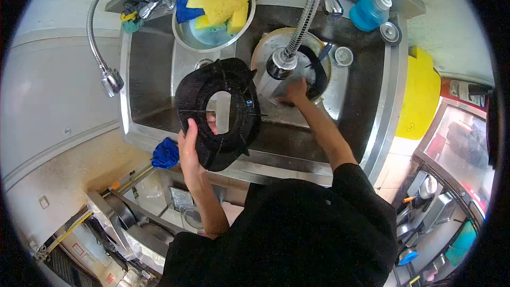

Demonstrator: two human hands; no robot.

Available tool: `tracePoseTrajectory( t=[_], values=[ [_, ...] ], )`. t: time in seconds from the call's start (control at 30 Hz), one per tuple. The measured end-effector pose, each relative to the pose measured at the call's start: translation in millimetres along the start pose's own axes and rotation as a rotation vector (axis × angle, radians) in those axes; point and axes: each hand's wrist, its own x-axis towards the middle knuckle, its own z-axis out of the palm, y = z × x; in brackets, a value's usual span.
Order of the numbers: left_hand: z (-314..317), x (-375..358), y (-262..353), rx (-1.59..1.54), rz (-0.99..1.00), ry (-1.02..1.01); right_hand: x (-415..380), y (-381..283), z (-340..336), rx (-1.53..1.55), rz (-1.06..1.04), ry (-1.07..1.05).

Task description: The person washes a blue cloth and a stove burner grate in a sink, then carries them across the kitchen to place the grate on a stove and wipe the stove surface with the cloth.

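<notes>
One black grate was gripped in the left hand. The right hand's grip, over the sink, was unclear.

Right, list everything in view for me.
Ring: one, black, left grip
Sink: one, steel, centre
Spray taps: two, silver, left and centre
Bowl: one, silver, upper left
Sponges: several, yellow, in bowl
Pad: one, blue, in bowl
Basin: one, pale-rimmed, in sink
Curved piece: one, black, in basin
Bottle: one, blue, upper right
Cloth: one, blue, left
Container: one, yellow, right
Background cookware: several, silver, partly unclear
Left hand: one, on ring
Right hand: one, at basin
</notes>
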Motion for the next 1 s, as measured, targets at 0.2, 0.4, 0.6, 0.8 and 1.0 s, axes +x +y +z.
tracePoseTrajectory(
  t=[0.2,0.4,0.6,0.8,1.0],
  values=[
    [-14.1,-5.2,8.4,-0.026,0.05,-0.013,-26.4,10.5,-84.1,0.272,-0.206,-0.319],
    [-29.4,-21.5,26.4,-0.121,0.113,0.047,-73.9,5.6,-113.9,1.018,-0.429,-0.127],
    [-39.6,-22.9,33.7,-0.115,0.129,-0.01,-116.4,-50.4,-82.2,1.122,-0.286,0.526],
    [-35.6,-24.6,36.2,-0.087,0.163,0.043,-102.9,-95.6,-60.6,0.989,-0.307,0.898],
    [-38.9,-26.3,34.5,-0.094,0.118,0.002,-90.4,-94.5,-84.5,1.122,-0.384,0.878]
  ],
)
